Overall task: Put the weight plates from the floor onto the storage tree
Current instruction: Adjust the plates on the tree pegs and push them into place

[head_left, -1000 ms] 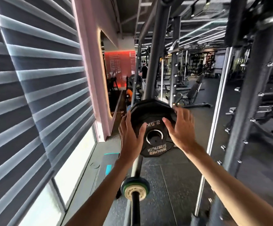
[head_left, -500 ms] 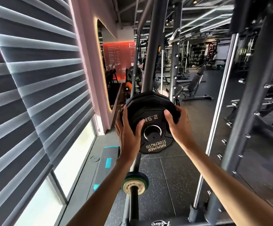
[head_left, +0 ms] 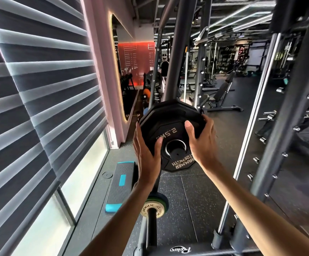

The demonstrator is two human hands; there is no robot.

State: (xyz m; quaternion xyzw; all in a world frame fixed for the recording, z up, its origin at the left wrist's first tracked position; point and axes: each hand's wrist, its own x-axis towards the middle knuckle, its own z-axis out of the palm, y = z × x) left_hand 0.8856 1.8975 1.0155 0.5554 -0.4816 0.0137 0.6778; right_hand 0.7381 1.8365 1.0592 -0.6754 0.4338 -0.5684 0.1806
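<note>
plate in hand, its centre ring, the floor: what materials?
Plate: matte black coating, probably rubber or urethane over metal; soft sheen, pale lettering. Centre ring: polished steel, judging by its bright mirror-like glint. Floor: likely rubber tile; dark, speckled, with visible seams.

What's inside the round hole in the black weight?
A dark round peg end sits in the shiny-ringed hole of the black weight. The left hand and right hand hold its edges. The rest of the peg is covered behind it.
</note>
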